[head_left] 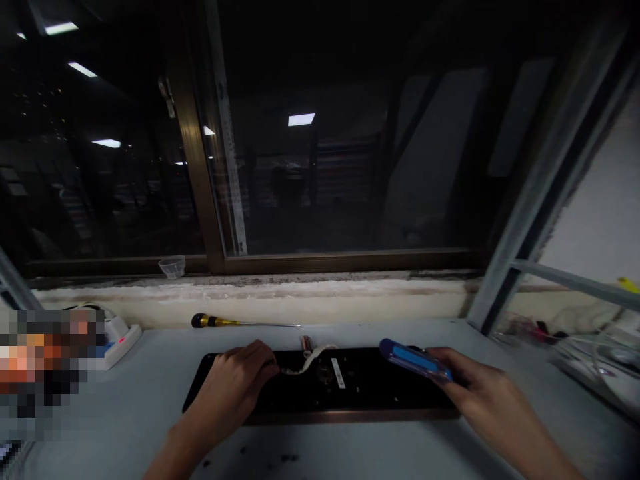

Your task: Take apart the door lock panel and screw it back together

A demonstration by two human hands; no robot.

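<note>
A long black flat-backed device [365, 387] lies across the table with its underside up. A white barcode label [339, 373] and a pale strip or cable [313, 360] show near its middle. My left hand [245, 373] rests over the device's left part, fingers bent and pressed together close to the strip's left end. What lies between those fingertips is hidden. In my right hand [467, 380] is a blue tool with a dark rounded end [413, 357], held slanting over the device's right part. Its kind does not show clearly.
A yellow-and-black screwdriver [220, 321] lies behind the device, near a small copper-coloured piece [306, 343]. A clear plastic cup [173, 267] stands on the window ledge. At left is a white power strip [120, 337]; a metal frame [530, 220] rises at right beside cables.
</note>
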